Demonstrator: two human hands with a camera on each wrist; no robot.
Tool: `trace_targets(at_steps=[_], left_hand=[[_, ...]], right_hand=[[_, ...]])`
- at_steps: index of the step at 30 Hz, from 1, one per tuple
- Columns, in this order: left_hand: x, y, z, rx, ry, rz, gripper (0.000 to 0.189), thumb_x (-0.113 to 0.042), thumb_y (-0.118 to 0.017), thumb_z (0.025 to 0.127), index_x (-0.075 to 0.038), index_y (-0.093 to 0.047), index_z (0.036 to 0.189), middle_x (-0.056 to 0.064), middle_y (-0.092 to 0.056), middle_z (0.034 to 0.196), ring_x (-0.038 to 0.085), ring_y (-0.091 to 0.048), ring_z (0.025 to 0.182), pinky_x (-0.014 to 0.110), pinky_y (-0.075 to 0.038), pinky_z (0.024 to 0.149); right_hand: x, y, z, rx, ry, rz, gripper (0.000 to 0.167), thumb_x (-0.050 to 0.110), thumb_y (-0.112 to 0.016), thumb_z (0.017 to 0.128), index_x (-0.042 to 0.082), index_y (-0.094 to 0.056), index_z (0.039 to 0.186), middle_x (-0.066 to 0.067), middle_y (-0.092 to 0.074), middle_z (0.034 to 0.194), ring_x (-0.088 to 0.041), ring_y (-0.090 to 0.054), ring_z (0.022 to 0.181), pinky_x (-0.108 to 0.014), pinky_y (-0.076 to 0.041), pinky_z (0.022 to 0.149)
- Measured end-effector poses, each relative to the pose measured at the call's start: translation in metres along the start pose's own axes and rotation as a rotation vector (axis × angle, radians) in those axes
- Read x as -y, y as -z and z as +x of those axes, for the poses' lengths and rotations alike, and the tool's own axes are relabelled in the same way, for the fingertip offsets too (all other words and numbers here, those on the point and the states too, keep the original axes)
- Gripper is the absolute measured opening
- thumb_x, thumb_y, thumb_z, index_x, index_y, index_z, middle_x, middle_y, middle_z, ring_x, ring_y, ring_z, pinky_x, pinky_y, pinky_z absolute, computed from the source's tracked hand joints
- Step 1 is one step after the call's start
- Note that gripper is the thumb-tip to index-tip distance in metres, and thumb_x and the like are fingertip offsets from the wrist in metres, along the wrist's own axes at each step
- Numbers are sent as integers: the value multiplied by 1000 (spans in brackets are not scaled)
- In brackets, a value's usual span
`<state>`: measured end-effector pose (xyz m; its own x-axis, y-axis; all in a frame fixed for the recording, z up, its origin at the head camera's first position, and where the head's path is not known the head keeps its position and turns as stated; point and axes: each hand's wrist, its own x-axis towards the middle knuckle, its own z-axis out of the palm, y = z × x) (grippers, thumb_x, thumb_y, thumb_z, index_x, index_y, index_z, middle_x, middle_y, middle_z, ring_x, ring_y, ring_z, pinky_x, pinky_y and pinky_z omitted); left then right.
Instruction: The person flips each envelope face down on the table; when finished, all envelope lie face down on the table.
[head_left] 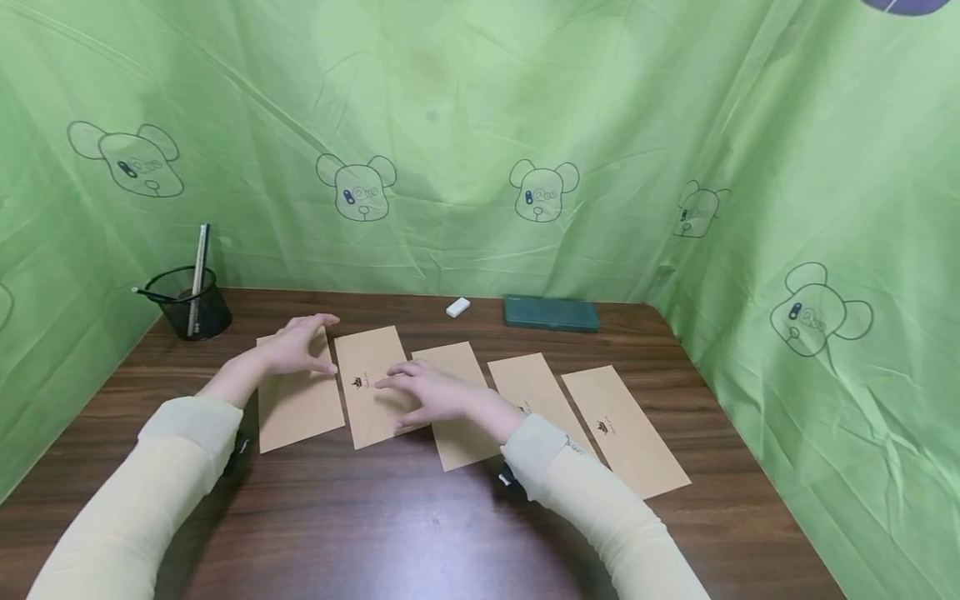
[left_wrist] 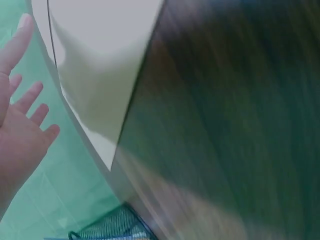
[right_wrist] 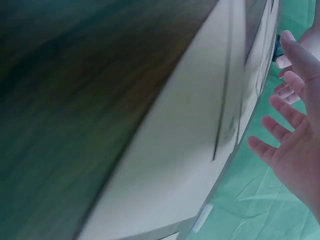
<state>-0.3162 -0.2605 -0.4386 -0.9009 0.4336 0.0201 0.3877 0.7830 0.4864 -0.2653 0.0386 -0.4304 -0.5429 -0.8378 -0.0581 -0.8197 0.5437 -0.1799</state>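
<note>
Second-from-left tan rectangular paper envelope point(head_left: 366, 410) lay flat on dark-brown wood-grain worktop point(head_left: 360, 517), long axis front to back, below fingers of nearer right hand point(head_left: 435, 392). Left hand point(head_left: 294, 347) hung over leftmost tan envelope point(head_left: 300, 408). All fingers released, grasping nothing.

Cream left sleeve point(head_left: 123, 508) at eight o'clock, matching right sleeve point(head_left: 607, 512) at five; wide, paler cuffs point(head_left: 187, 421) with black devices point(head_left: 237, 455) beneath. Small dark marking point(head_left: 574, 446) beside the right cuff point(head_left: 531, 454).

The papers point(head_left: 622, 442) are tan w/ blk prints point(head_left: 602, 427); at 12 o'clock, cloth point(head_left: 450, 108) is lt green w/ dk bear outlines point(head_left: 540, 196).
</note>
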Motion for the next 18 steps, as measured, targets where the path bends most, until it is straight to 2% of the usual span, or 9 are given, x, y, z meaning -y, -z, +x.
trace_targets(at_steps=[5, 9, 13, 18], left_hand=[[-12, -9, 3, 17, -34, 2, 93, -39, -81, 72, 0, -32, 141, 23, -38, 143, 47, -26, 130, 61, -18, 106], [-16, -14, 6, 25, -27, 41, 95, -43, -80, 71, -1, -33, 141, 24, -37, 143, 47, -27, 130, 61, -14, 108], [-13, -15, 7, 21, -16, 76, 93, -39, -82, 69, -1, -36, 140, 25, -40, 141, 48, -31, 129, 61, -17, 107], [-8, -14, 8, 24, -34, 97, 87, -39, -82, 70, 0, -41, 136, 24, -45, 137, 48, -35, 126, 61, -23, 104]], right_hand=[[-6, -3, -11, -1, -21, -43, 66, 49, -65, 85, 22, -44, 141, -8, -41, 144, -26, -35, 134, -37, -27, 112], [-9, -7, -18, 14, -46, -55, 65, 49, -65, 84, 21, -46, 140, -11, -40, 146, -31, -33, 136, -40, -25, 113], [-12, -9, -23, 42, -82, -46, 64, 50, -64, 85, 22, -46, 140, -9, -36, 149, -33, -30, 138, -43, -26, 112], [-11, -8, -25, 54, -96, -25, 62, 47, -64, 86, 22, -47, 140, -8, -36, 150, -32, -30, 138, -45, -28, 111]])
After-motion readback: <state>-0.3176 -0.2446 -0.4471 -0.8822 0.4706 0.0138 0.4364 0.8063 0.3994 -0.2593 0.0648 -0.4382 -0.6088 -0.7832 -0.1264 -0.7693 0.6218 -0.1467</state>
